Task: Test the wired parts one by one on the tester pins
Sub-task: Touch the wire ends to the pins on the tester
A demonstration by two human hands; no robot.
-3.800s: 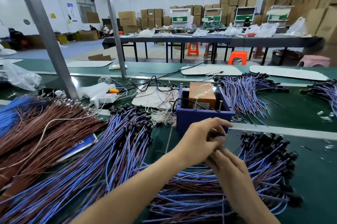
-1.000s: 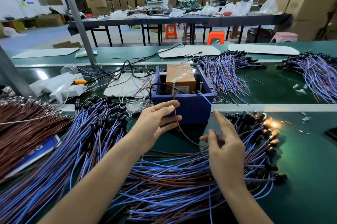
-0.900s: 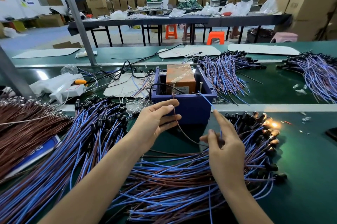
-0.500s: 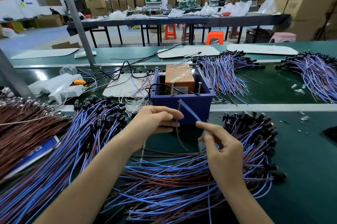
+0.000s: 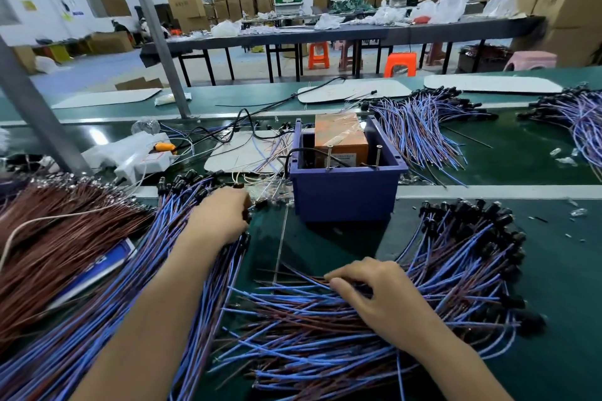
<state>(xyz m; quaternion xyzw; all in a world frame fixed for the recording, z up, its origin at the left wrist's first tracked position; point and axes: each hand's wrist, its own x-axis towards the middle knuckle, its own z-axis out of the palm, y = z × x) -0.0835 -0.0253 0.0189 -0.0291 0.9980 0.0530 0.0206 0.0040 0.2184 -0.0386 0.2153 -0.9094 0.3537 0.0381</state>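
My left hand [image 5: 223, 218] is buried in the left pile [image 5: 163, 231], its grip hidden. My right hand [image 5: 374, 293] curls into the right pile [image 5: 456, 270], probably pinching one wired part. The tester pins [image 5: 329, 156] stand bare; plenty looks untested.

stacked cardboard boxes [image 5: 187, 3], long tables [image 5: 342, 33], orange stools [image 5: 400, 64]

No legible text; only blurred small print on the white label [image 5: 347, 156] of the orange box [image 5: 338, 135] inside the blue plastic bin [image 5: 345, 195].
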